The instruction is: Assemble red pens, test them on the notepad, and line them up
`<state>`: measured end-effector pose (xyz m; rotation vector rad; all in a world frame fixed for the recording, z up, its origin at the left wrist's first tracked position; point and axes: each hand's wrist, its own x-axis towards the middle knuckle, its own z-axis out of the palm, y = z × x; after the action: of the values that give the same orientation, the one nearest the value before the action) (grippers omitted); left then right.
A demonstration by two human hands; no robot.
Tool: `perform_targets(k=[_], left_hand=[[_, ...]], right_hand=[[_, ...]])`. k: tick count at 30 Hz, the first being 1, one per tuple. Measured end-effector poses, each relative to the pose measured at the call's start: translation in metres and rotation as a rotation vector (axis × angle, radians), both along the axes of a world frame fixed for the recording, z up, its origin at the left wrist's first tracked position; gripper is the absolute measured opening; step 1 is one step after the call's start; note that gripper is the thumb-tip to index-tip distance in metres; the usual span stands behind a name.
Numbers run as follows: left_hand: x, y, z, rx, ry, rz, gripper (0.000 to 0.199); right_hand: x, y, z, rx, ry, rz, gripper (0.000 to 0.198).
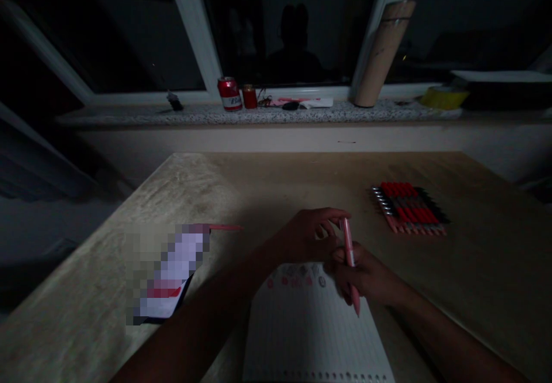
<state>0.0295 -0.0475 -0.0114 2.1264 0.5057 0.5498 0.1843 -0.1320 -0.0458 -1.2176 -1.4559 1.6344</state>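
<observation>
My right hand (366, 276) is closed around a pink pen (348, 242), which is tilted with its pointed end down over the notepad. My left hand (308, 236) reaches across from the left, fingers bent and apart, its fingertips at the pen's upper end. Whether they press on it is hard to tell in the dim light. Under both hands lies a spiral-bound lined notepad (314, 331), its rings toward me. Small pink and dark marks run along its far edge, partly in shadow.
A phone (176, 274), blurred out, lies left on the table (267, 182), with pink pen-like sticks (224, 227) by it. Right stand rows of red, black and pink pens (409, 207). A can (229, 94), a jar (249, 96) and a tall tube (383, 55) occupy the windowsill.
</observation>
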Motion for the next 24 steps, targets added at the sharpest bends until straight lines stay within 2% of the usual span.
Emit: perform_targets(k=[3,5,7,11,13,16,19,24], left_hand=[[0.000,0.000,0.001,0.079,0.001,0.045,0.043],[0.000,0.001,0.000,0.058,-0.029,0.062,0.039],[0.001,0.001,-0.002,-0.069,-0.113,0.071,0.035],[0.008,0.005,-0.005,-0.434,-0.323,0.133,0.032],[0.013,0.009,-0.004,-0.524,-0.372,0.168,0.033],[0.021,0.021,0.003,-0.548,-0.404,0.251,0.034],[0.035,0.041,0.009,-0.557,-0.419,0.356,0.031],[0.086,0.079,0.013,-0.500,-0.386,0.382,0.017]], right_hand=[[0.002,0.000,-0.002,0.022,-0.026,0.024,0.032],[0.003,0.000,-0.005,0.025,-0.050,0.029,0.034],[0.004,0.001,-0.006,0.020,-0.059,0.021,0.035],[0.008,0.003,-0.002,0.013,-0.065,0.029,0.040],[0.011,0.003,0.004,0.023,-0.094,0.003,0.042],[0.021,0.002,0.013,0.068,-0.141,-0.107,0.039],[0.040,-0.001,0.015,0.200,-0.188,-0.244,0.035],[0.082,0.001,0.011,0.400,-0.425,-0.604,0.039]])
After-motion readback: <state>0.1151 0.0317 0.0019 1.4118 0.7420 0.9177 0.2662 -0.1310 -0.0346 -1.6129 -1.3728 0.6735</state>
